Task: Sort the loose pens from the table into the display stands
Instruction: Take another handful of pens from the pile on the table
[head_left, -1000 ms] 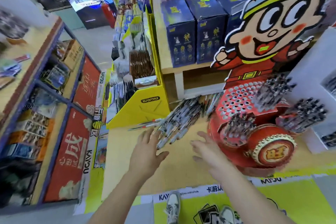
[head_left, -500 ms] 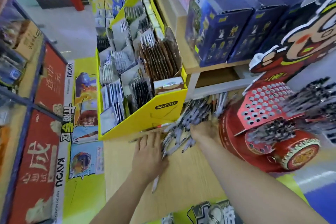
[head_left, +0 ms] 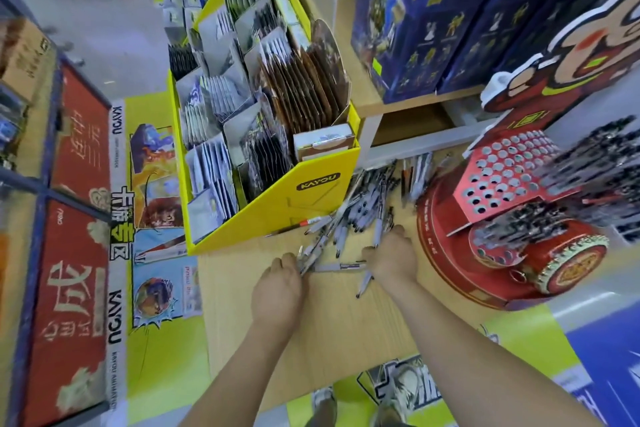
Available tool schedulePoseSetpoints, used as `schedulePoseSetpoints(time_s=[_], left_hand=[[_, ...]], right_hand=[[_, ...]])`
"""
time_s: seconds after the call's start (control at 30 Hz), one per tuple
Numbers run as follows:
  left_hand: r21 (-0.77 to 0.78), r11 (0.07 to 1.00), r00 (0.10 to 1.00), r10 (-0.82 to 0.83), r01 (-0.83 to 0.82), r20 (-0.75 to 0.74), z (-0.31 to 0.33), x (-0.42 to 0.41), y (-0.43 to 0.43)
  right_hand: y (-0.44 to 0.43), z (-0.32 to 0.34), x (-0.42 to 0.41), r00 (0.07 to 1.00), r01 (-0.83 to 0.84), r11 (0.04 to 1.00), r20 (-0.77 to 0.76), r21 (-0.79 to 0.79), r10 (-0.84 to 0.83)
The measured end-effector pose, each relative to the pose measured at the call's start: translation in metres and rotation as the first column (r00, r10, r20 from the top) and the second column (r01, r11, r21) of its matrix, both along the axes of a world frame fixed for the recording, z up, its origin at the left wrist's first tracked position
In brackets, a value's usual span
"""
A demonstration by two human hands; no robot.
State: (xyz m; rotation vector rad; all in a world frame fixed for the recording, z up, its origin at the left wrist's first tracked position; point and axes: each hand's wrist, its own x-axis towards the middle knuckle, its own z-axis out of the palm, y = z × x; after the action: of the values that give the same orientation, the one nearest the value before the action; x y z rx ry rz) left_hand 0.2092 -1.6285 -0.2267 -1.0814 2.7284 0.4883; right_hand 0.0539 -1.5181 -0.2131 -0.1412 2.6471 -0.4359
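A heap of loose grey and black pens [head_left: 367,204] lies on the wooden table [head_left: 329,322] between a yellow card box and a red display stand [head_left: 509,184] with a perforated top and pens stuck in it. My left hand [head_left: 277,291] sits at the near left edge of the heap with fingers curled around a few pens. My right hand [head_left: 391,256] is on the near right edge of the heap, fingers curled over some pens, one pen sticking out below it.
The yellow box [head_left: 277,204] of card packs stands left of the heap. Dark blue boxes [head_left: 433,28] sit on a raised shelf behind. The table's front edge is near my shoes [head_left: 325,406]. A red and blue shelf unit [head_left: 76,218] runs across the aisle at left.
Both hands reached forward from above the bare table into the pen heap and curled their fingers on pens. The camera leaned forward and down.
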Motion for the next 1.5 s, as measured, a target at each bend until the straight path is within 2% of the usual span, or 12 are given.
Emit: schedulePoseSetpoints(time_s=[0.27,0.47,0.57,0.7,0.87,1.0,1.07,1.13,1.2,1.3,1.4,1.5], left_hand=[[0.066,0.998,0.999,0.018,-0.016,-0.028,0.011,0.001,-0.004],[0.126,0.992,0.999,0.023,-0.017,-0.042,0.011,0.004,-0.002],[0.183,0.983,0.998,0.037,-0.029,-0.043,0.015,0.006,0.004],[0.237,0.971,0.997,0.051,-0.036,-0.055,0.022,0.012,0.006],[0.327,0.944,0.962,0.123,-0.038,-0.245,0.041,0.009,0.014],[0.264,0.964,0.917,0.096,0.011,-0.388,0.052,-0.007,0.015],[0.394,0.918,0.877,0.228,-0.049,-0.423,0.051,-0.013,0.018],[0.617,0.778,0.822,0.426,-0.120,-0.378,0.045,-0.019,0.026],[0.701,0.699,0.809,0.488,-0.137,-0.328,0.037,-0.024,0.038],[0.656,0.746,0.838,0.426,-0.113,-0.341,0.028,-0.033,0.054],[0.649,0.748,0.825,0.449,-0.138,-0.343,0.027,-0.048,0.058],[0.592,0.802,0.838,0.379,-0.085,-0.393,0.029,-0.056,0.057]], right_hand=[[0.014,0.004,-0.008,0.988,0.095,0.995,0.129,-0.041,-0.089],[0.006,0.002,-0.004,0.996,0.036,0.999,0.086,-0.021,-0.034],[0.001,0.007,-0.014,0.992,0.051,0.998,0.118,-0.029,-0.047],[0.004,0.009,-0.025,0.976,0.152,0.975,0.179,-0.165,-0.122],[0.014,0.014,-0.016,0.976,0.212,0.902,0.135,-0.377,-0.173],[0.025,0.012,-0.016,0.982,0.189,0.875,0.090,-0.445,-0.166],[0.029,0.010,-0.013,0.978,0.207,0.866,0.106,-0.455,-0.178],[0.030,0.010,-0.007,0.960,0.279,0.829,0.162,-0.484,-0.228],[0.027,0.012,0.003,0.920,0.390,0.758,0.255,-0.523,-0.297],[0.026,0.019,0.021,0.884,0.460,0.713,0.349,-0.530,-0.311],[0.027,0.022,0.038,0.887,0.427,0.730,0.402,-0.534,-0.226],[0.031,0.019,0.047,0.884,0.387,0.768,0.443,-0.511,-0.151]])
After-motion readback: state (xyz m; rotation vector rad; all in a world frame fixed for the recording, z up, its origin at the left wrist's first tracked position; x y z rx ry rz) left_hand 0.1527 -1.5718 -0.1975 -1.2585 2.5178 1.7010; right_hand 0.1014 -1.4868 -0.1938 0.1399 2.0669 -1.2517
